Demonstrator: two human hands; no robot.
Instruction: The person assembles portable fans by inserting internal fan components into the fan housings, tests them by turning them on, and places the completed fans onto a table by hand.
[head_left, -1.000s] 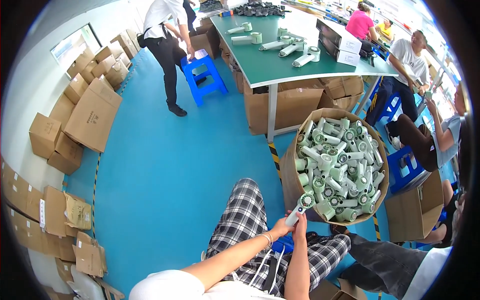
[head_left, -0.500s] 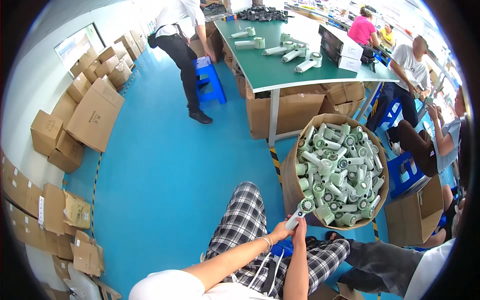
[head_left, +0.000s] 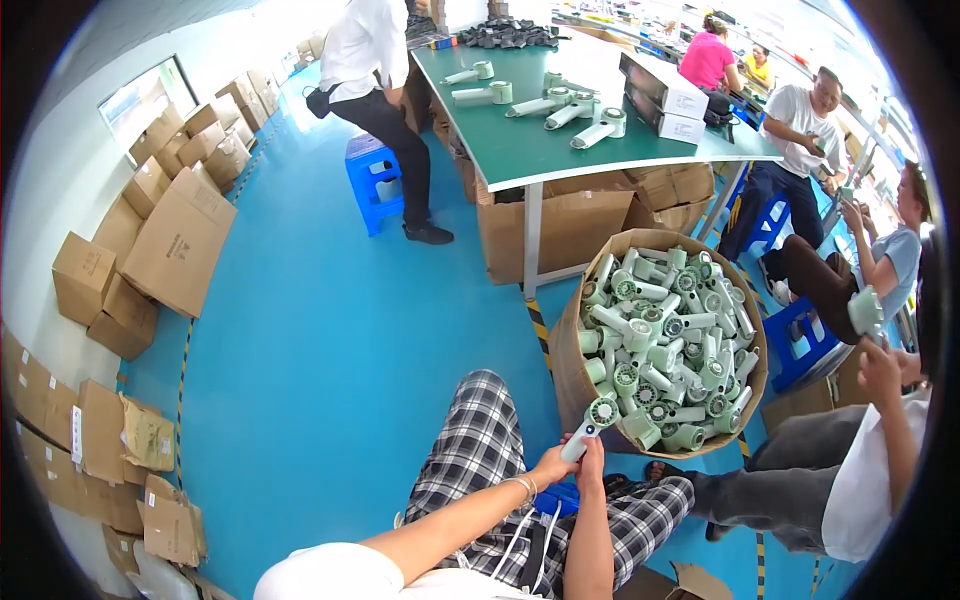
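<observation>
A pale green and white handheld fan (head_left: 575, 446) is tilted up in front of my knees, its round grille pointing away from me. My left hand (head_left: 551, 468), with bracelets at the wrist, closes on the lower handle. On the other side of the same handle, the fingers of my right hand (head_left: 592, 462) are wrapped round it. Just beyond the fan head stands a big cardboard box (head_left: 568, 375), heaped with many similar fans (head_left: 670, 340). The fan's head comes close to the box's near left rim.
Beyond the box stands a green-topped table (head_left: 520, 155) with several fans and white boxes (head_left: 662, 95). A person in dark trousers is by a blue stool (head_left: 372, 190). Co-workers sit at right, one holding up a fan (head_left: 866, 312). Cardboard boxes (head_left: 180, 240) line the left wall.
The view has shifted slightly. The person by the table has moved round the blue stool and stands straighter. At right, a co-worker's hand with a fan has come into view. My grip stays the same.
</observation>
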